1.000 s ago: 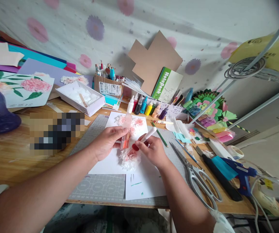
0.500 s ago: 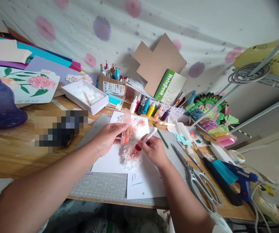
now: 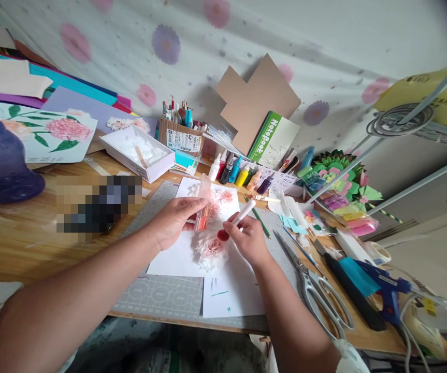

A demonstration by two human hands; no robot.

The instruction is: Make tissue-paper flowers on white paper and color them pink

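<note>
My left hand (image 3: 174,220) is closed around a small clear-lidded makeup palette (image 3: 203,219) with orange and coral pans. In my right hand (image 3: 248,239) is a makeup brush (image 3: 245,211) with a white handle, its red bristle head (image 3: 222,235) pointing down and left. Below the brush head lies a white paper flower (image 3: 211,252) with a pink-tinted centre. Another pink-tinted flower (image 3: 226,196) shows behind the palette, partly hidden by it. Both flowers rest on a sheet of white paper (image 3: 169,263) over a grey cutting mat (image 3: 157,298).
Scissors (image 3: 320,295), a black-handled knife (image 3: 353,292) and a blue glue gun (image 3: 388,287) lie to the right. Several paint bottles (image 3: 242,175) line the back. A white box (image 3: 138,155) and a purple jar (image 3: 3,166) stand left. A green pencil (image 3: 262,223) lies beside my right hand.
The brush in my right hand has shifted slightly right and up, and its red head shows a little more. My left hand keeps hold of the palette, almost unmoved.
</note>
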